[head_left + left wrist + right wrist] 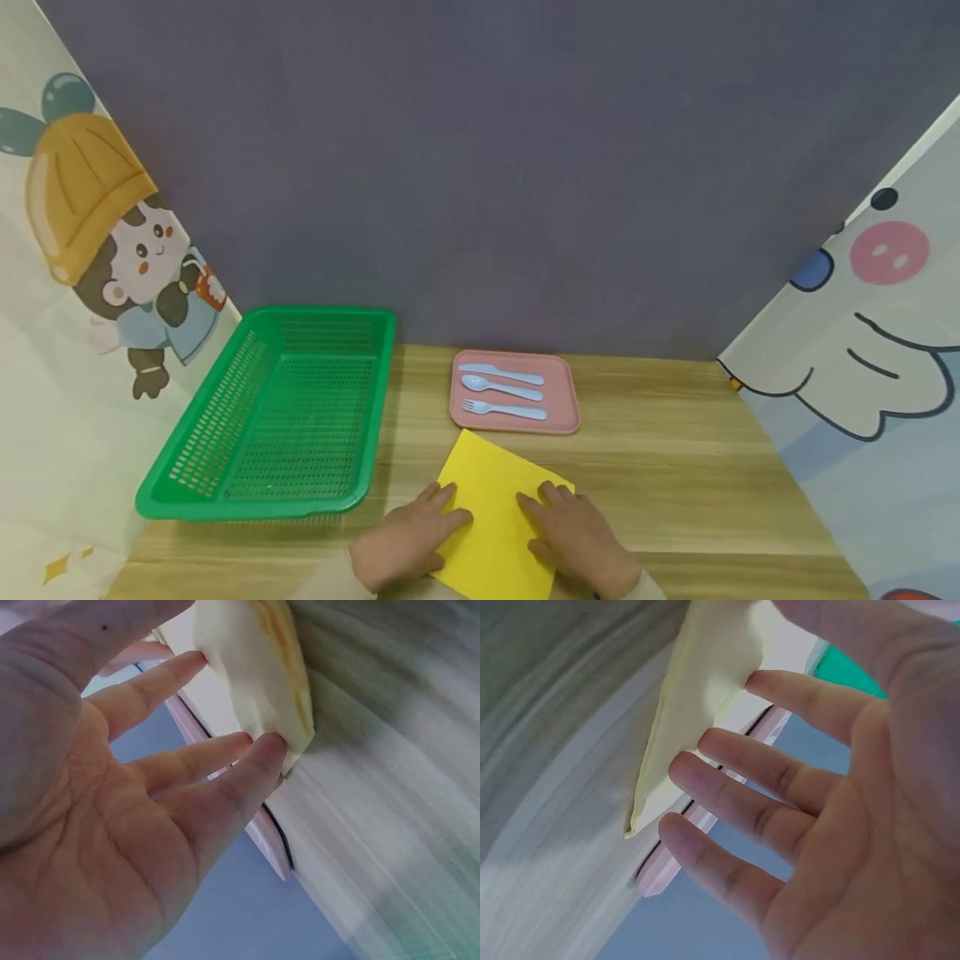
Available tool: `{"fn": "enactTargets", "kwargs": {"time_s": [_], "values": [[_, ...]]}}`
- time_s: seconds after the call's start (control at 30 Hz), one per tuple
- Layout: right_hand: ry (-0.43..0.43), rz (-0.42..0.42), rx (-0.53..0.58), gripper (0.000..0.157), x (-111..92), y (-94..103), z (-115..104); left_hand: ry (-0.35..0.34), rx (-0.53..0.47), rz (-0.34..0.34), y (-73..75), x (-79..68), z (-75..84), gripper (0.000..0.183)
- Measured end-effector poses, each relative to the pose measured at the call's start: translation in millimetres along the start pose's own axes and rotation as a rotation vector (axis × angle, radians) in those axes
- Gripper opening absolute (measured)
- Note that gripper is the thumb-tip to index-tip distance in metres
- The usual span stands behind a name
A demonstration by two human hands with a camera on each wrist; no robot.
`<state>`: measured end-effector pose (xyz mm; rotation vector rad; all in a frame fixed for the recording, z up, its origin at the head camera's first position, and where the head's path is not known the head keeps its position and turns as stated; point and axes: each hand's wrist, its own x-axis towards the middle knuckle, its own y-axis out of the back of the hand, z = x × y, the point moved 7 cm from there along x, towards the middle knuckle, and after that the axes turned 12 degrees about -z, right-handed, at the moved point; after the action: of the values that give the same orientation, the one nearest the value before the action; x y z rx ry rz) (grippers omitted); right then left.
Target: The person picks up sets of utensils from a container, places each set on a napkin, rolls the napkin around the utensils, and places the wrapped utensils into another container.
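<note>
A yellow folded napkin [491, 521] lies on the table at the front middle, turned at a slant with one corner pointing to the back. Its layered edges show in both wrist views. On its left side rests my left hand [411, 537], fingers spread, the fingertips touching the cloth. My right hand [573, 533] touches the right side in the same way. From the right wrist view, the fingers [742, 772] look nearly straight, with the tips at the napkin. Neither hand is gripping it.
Behind the napkin lies a pink tray [562, 400] with a pale blue knife [501, 372], spoon [502, 387] and fork [504, 409]. To the left stands a green basket [378, 408]. A grey panel [480, 167] rises behind the wooden table [675, 467].
</note>
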<state>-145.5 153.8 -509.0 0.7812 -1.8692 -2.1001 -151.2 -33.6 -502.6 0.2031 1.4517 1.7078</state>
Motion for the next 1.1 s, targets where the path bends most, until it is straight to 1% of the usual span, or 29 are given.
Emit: {"fn": "enactTargets", "kwargs": {"time_s": [0.13, 0.23, 0.37, 0.43, 0.53, 0.63, 0.73, 0.87, 0.97, 1.1], "values": [[-0.009, -0.018, 0.010, 0.055, -4.5, -0.6, -5.0, -0.012, -0.003, -0.017, 0.5, -1.8, -0.3, 0.056], [-0.015, -0.022, 0.015, 0.056, -8.4, -1.0, -8.7, -0.034, 0.030, -0.008, 1.9, -3.0, 1.0, 0.057], [-0.013, -0.018, 0.039, 0.058, -11.3, -1.1, -12.4, -0.057, 0.090, 0.002, 3.9, -1.1, 2.7, 0.058], [-0.004, -0.032, 0.076, 0.058, -11.4, -2.4, -13.5, -0.060, 0.104, 0.000, 4.4, 0.5, 2.9, 0.058], [0.017, -0.043, 0.125, 0.058, -11.1, -4.8, -14.2, -0.054, 0.098, -0.013, 4.5, 2.0, 2.7, 0.058], [0.021, -0.050, 0.161, 0.057, -11.5, -6.4, -13.8, -0.047, 0.096, -0.016, 5.0, 2.8, 3.3, 0.057], [0.017, -0.045, 0.177, 0.057, -12.7, -7.1, -13.7, -0.063, 0.118, 0.027, 8.0, 2.5, 5.3, 0.053], [0.003, -0.060, 0.188, 0.063, -14.1, -8.8, -13.2, -0.098, 0.157, 0.093, 11.5, 2.0, 8.2, 0.045], [-0.001, -0.085, 0.195, 0.066, -14.7, -10.2, -13.2, -0.098, 0.148, 0.093, 11.1, 2.7, 7.4, 0.045], [0.006, -0.099, 0.194, 0.066, -16.2, -10.7, -14.4, -0.072, 0.089, 0.061, 8.2, 4.2, 4.2, 0.048]]}}
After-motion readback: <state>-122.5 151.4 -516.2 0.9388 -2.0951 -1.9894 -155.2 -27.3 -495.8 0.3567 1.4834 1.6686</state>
